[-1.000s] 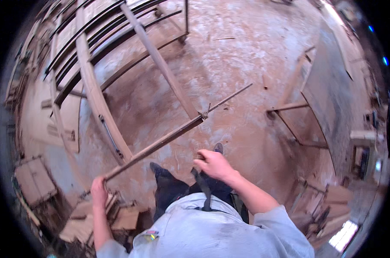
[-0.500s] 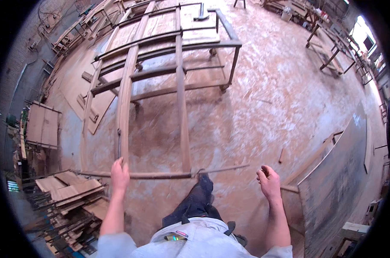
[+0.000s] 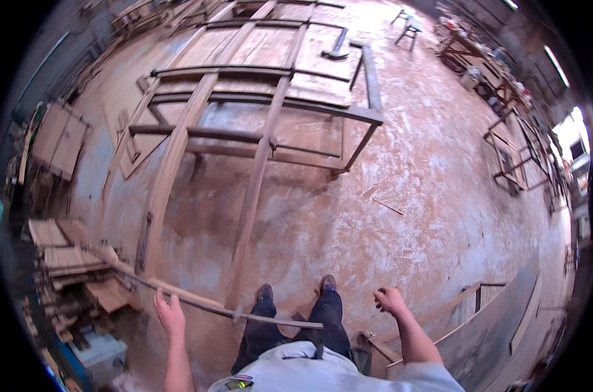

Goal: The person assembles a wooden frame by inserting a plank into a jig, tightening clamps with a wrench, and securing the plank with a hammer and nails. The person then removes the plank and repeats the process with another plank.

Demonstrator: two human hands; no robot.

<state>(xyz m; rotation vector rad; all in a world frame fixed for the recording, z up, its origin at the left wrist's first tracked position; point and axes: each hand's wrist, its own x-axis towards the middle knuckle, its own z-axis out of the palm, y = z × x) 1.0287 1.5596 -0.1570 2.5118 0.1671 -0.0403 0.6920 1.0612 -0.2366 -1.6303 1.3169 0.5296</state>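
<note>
A long wooden frame (image 3: pixel 169 157) stretches away from me, its far part over a dark metal stand (image 3: pixel 362 117). Dark clamp bars (image 3: pixel 224 132) cross it. Along its near end runs a slim metal bar (image 3: pixel 264 319), tilted, its right end in front of my legs. At that bar is my left hand (image 3: pixel 171 316), thumb and fingers apart, fingertips seeming to touch its near side. A short dark rod (image 3: pixel 143 242) lies against one of the frame's long beams, beyond that hand. My right hand (image 3: pixel 390 300) hangs in the air, fingers curled, nothing visible in it.
A hammer (image 3: pixel 336 52) rests on the far boards. Stacked wood pieces (image 3: pixel 67 258) stand at the left, a large dark panel (image 3: pixel 479 333) leans at the right. A thin stick (image 3: pixel 388 207) lies on the floor. Stools (image 3: pixel 409 34) and a metal rack (image 3: pixel 515 153) stand farther off.
The view has tilted and turned, so both my feet show now. The near bar now slants down to the right. My right hand sits lower in view; my left hand's fingers have spread apart.
</note>
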